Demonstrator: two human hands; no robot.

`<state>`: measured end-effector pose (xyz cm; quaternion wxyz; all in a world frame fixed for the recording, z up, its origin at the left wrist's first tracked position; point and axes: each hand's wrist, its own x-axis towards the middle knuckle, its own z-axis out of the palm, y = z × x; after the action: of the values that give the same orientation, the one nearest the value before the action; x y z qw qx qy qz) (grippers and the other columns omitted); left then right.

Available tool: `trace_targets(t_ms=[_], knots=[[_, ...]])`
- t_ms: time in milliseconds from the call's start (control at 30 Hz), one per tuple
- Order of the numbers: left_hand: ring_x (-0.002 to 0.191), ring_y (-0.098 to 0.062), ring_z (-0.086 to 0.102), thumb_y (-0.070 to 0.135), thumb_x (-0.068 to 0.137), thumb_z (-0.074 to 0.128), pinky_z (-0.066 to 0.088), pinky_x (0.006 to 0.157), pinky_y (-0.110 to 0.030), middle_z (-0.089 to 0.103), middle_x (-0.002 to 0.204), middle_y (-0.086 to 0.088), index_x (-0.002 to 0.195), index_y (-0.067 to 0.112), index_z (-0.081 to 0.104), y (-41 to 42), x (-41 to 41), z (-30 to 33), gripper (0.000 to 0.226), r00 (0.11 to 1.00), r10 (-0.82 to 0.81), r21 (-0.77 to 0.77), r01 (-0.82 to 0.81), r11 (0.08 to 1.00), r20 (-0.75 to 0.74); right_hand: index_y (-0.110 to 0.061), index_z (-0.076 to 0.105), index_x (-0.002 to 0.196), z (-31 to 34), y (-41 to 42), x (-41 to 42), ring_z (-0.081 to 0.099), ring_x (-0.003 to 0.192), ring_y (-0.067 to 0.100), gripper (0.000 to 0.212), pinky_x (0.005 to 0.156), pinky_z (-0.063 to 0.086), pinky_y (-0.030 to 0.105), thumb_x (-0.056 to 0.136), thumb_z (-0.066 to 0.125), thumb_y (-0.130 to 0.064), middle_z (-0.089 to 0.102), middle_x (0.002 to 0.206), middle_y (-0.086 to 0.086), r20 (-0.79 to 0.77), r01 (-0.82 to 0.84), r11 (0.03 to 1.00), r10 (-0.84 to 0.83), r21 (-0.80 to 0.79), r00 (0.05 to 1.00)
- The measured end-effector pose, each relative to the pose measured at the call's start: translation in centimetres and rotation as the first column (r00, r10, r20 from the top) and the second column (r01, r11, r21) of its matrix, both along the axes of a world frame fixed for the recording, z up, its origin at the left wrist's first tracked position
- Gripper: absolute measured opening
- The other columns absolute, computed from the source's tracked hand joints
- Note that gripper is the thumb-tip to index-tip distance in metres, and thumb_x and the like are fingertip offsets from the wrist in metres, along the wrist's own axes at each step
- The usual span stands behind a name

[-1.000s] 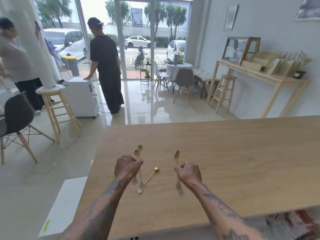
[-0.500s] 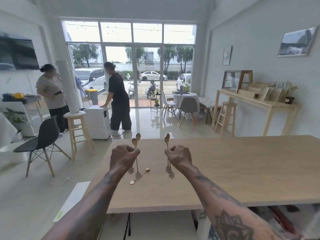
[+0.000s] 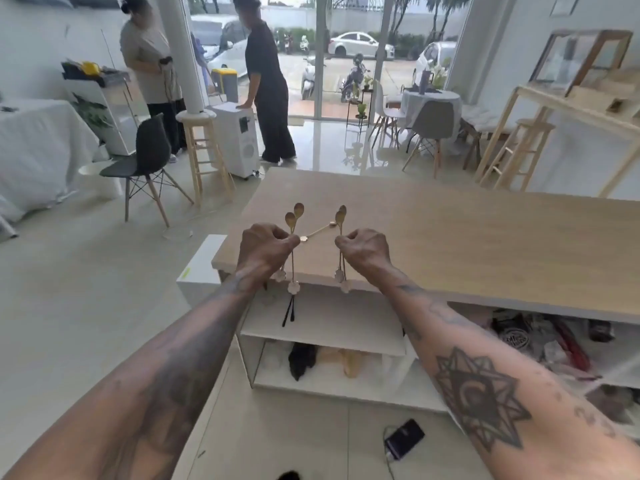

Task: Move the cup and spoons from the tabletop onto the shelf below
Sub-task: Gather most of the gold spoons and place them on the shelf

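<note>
My left hand (image 3: 265, 249) is closed around two gold spoons (image 3: 293, 220), held upright with bowls up and flower-shaped ends hanging below. My right hand (image 3: 360, 249) grips two more gold spoons (image 3: 340, 216) the same way. Both hands hover above the near left corner of the wooden tabletop (image 3: 467, 237). One gold spoon (image 3: 320, 231) lies flat on the tabletop between and beyond my hands. Below the tabletop is a white shelf (image 3: 332, 323), showing past the front edge. No cup is in view.
Two dark thin sticks (image 3: 288, 311) lie on the upper white shelf. The lower shelf holds dark and tan items (image 3: 303, 358). Clutter fills the shelf section at right (image 3: 540, 341). A phone with cable (image 3: 403, 438) lies on the floor. Two people stand far back by a white appliance (image 3: 239, 140).
Both hands lifted their spoons off the tabletop and drew back toward its near edge. My view pulled back and dipped, and the shelves under the table came into sight.
</note>
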<state>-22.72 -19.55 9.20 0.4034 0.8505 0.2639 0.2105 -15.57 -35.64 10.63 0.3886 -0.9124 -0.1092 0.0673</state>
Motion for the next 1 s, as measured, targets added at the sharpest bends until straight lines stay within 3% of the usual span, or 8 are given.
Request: trace_targets(t_ms=[167, 267, 367, 533, 700, 767, 867, 1000], knots=[[0.071, -0.009, 0.067, 0.04, 0.078, 0.071, 0.052, 0.086, -0.036, 0.073, 0.071, 0.004, 0.057, 0.027, 0.066, 1.1, -2.8, -8.4, 0.025, 0.982, -0.004, -0.037, -0.003, 0.999, -0.189, -0.016, 0.061, 0.07, -8.6, 2.0, -1.6, 0.048, 0.056, 0.015, 0.024, 0.045, 0.034, 0.023, 0.087, 0.059, -0.033, 0.051, 0.06, -0.001, -0.189, -0.002, 0.999, -0.005, -0.035, 0.982], [0.06, 0.001, 0.061, 0.035, 0.079, 0.073, 0.051, 0.068, -0.023, 0.072, 0.066, 0.005, 0.055, 0.026, 0.064, 1.8, -4.2, -13.6, 0.027, 0.964, -0.002, -0.077, -0.019, 0.997, -0.264, -0.01, 0.067, 0.077, -14.3, 2.9, -2.1, 0.058, 0.068, 0.02, 0.027, 0.059, 0.05, 0.028, 0.089, 0.057, -0.032, 0.061, 0.078, 0.005, -0.274, -0.005, 0.994, -0.025, -0.111, 0.961], [0.056, 0.001, 0.062, 0.032, 0.077, 0.073, 0.044, 0.056, -0.018, 0.068, 0.059, 0.007, 0.055, 0.019, 0.067, 2.7, -5.0, -18.5, 0.027, 0.943, 0.032, -0.134, -0.08, 0.988, -0.331, -0.007, 0.07, 0.078, -19.6, 3.5, -2.3, 0.059, 0.075, 0.025, 0.03, 0.068, 0.05, 0.034, 0.087, 0.056, -0.032, 0.064, 0.083, 0.008, -0.326, -0.003, 0.986, -0.052, -0.165, 0.944], [0.058, -0.016, 0.062, 0.029, 0.075, 0.069, 0.05, 0.062, -0.027, 0.067, 0.058, -0.002, 0.053, 0.011, 0.065, 4.7, -3.6, -25.8, 0.029, 0.898, -0.022, -0.196, -0.071, 0.978, -0.439, -0.011, 0.065, 0.076, -27.6, 5.2, -0.7, 0.053, 0.066, 0.022, 0.027, 0.063, 0.047, 0.032, 0.089, 0.06, -0.035, 0.057, 0.071, 0.002, -0.442, 0.008, 0.983, -0.09, -0.184, 0.893], [0.031, -0.002, 0.037, 0.027, 0.076, 0.07, 0.035, 0.043, -0.021, 0.04, 0.032, 0.012, 0.042, 0.019, 0.046, 8.1, 2.8, -32.6, 0.042, 0.862, -0.054, -0.184, -0.046, 0.982, -0.504, -0.015, 0.044, 0.061, -34.4, 7.8, 4.7, 0.039, 0.047, 0.014, 0.031, 0.046, 0.036, 0.024, 0.087, 0.058, -0.026, 0.043, 0.056, -0.003, -0.495, 0.019, 0.983, -0.109, -0.184, 0.862], [0.048, -0.005, 0.058, 0.032, 0.077, 0.07, 0.048, 0.049, -0.019, 0.06, 0.05, 0.009, 0.058, 0.011, 0.062, 9.5, 6.9, -35.4, 0.029, 0.844, -0.041, -0.115, -0.025, 0.993, -0.535, -0.013, 0.048, 0.065, -37.2, 9.0, 7.8, 0.042, 0.051, 0.015, 0.024, 0.05, 0.035, 0.025, 0.083, 0.058, -0.025, 0.048, 0.06, -0.001, -0.493, 0.027, 0.983, -0.115, -0.183, 0.863], [0.074, -0.016, 0.074, 0.035, 0.074, 0.074, 0.063, 0.074, -0.031, 0.076, 0.084, -0.005, 0.093, 0.002, 0.071, 11.0, 12.6, -39.4, 0.039, 0.831, -0.037, -0.111, -0.03, 0.993, -0.555, -0.012, 0.062, 0.082, -40.8, 11.0, 12.0, 0.051, 0.058, 0.014, 0.012, 0.055, 0.041, 0.025, 0.082, 0.06, -0.024, 0.058, 0.07, 0.002, -0.497, 0.065, 0.983, -0.145, -0.174, 0.855], [0.062, -0.011, 0.072, 0.032, 0.074, 0.081, 0.062, 0.057, -0.027, 0.072, 0.078, -0.002, 0.08, 0.01, 0.062, 12.0, 18.8, -44.2, 0.029, 0.869, -0.042, -0.166, -0.046, 0.985, -0.492, -0.014, 0.058, 0.069, -45.2, 13.9, 17.1, 0.054, 0.055, 0.007, 0.016, 0.042, 0.037, 0.016, 0.083, 0.062, -0.022, 0.059, 0.065, -0.004, -0.485, 0.079, 0.981, -0.157, -0.179, 0.86]])
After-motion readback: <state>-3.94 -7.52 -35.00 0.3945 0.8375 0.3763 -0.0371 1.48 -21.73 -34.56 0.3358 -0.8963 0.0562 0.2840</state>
